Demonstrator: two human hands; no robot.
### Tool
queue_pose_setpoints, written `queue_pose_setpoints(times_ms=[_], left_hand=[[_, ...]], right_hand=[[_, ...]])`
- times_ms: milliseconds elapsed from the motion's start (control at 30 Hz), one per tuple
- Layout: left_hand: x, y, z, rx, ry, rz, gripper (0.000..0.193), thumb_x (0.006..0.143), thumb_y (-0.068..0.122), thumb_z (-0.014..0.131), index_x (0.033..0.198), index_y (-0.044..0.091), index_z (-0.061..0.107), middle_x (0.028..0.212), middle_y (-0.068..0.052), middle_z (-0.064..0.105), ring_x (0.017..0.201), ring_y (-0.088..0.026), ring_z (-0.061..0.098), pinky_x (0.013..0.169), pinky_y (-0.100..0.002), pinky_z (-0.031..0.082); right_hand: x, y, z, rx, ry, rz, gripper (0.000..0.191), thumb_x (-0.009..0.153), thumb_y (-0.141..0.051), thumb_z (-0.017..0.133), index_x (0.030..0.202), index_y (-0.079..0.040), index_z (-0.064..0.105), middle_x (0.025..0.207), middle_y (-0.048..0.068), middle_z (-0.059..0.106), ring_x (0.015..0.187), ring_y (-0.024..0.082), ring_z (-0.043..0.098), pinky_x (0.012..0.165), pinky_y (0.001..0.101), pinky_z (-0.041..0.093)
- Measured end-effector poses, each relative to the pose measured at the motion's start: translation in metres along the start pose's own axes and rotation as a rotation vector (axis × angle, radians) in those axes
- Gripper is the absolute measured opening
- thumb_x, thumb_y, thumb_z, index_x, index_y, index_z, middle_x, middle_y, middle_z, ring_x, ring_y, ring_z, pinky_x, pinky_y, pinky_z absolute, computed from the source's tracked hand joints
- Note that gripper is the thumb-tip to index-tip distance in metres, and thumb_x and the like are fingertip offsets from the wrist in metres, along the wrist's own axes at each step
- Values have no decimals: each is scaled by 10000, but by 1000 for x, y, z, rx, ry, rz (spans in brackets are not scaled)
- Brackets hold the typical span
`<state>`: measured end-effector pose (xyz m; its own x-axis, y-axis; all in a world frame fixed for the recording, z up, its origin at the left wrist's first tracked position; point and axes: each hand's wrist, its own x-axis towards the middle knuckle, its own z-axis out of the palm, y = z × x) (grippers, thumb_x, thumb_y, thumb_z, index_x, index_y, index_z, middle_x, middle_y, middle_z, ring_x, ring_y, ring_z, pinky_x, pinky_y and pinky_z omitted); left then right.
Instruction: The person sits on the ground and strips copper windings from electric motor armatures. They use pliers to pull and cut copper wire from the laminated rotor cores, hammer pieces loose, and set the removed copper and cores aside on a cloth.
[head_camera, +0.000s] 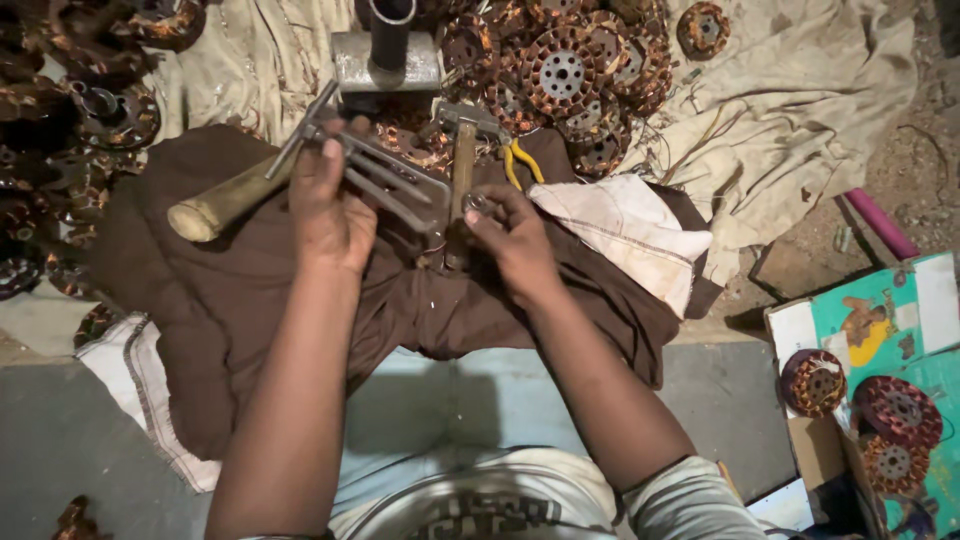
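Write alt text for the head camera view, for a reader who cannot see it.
Seen from above, a person's left hand grips a metal pronged tool with a wooden handle, while the right hand pinches a small metal ring over a brown cloth. A hammer, yellow-handled pliers and a pile of copper-wound motor stators lie beyond.

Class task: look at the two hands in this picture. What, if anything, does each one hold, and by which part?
The left hand grips a metal pronged tool at its head end. The right hand pinches a small metal ring by its rim between the fingertips.
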<state>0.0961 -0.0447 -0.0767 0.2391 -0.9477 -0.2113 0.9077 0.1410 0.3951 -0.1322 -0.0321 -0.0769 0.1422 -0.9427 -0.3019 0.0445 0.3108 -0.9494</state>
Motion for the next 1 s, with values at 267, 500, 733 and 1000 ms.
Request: queue_pose_setpoints(times_ms=[267, 500, 733, 1000], left_hand=[[-15, 11, 11, -127, -59, 15, 423, 919, 285, 779, 1264, 115, 601, 1214, -74, 662, 1106, -293, 674, 1018, -465, 573], [-31, 21, 26, -223, 59, -77, 357, 998, 430, 685, 1102, 90, 693, 1001, -52, 663, 885, -229, 613, 834, -363, 523], [-50, 45, 44, -159, 81, -186, 419, 1009, 504, 553, 1054, 111, 690, 941, -74, 690, 818, -241, 634, 730, -403, 532], [-72, 48, 44, -197, -58, -222, 429, 1003, 434, 553, 1238, 100, 685, 1114, -87, 723, 994, -275, 680, 912, -482, 552]], right_hand=[[-25, -14, 0, 116, 59, 63, 280, 956, -164, 741, 1188, -55, 629, 956, 38, 630, 804, 113, 604, 699, 264, 492], [-60, -49, -2, -623, -354, -216, 367, 867, -225, 817, 1158, -45, 686, 1044, 19, 739, 939, 128, 664, 835, 311, 534], [-75, -127, 3, -932, -995, -10, 249, 857, -228, 801, 1027, -58, 736, 926, 39, 759, 848, 139, 694, 793, 326, 563], [14, -244, 1, -287, 98, -381, 634, 903, -215, 725, 1429, -20, 430, 1231, 180, 692, 1023, 240, 679, 866, 350, 555]])
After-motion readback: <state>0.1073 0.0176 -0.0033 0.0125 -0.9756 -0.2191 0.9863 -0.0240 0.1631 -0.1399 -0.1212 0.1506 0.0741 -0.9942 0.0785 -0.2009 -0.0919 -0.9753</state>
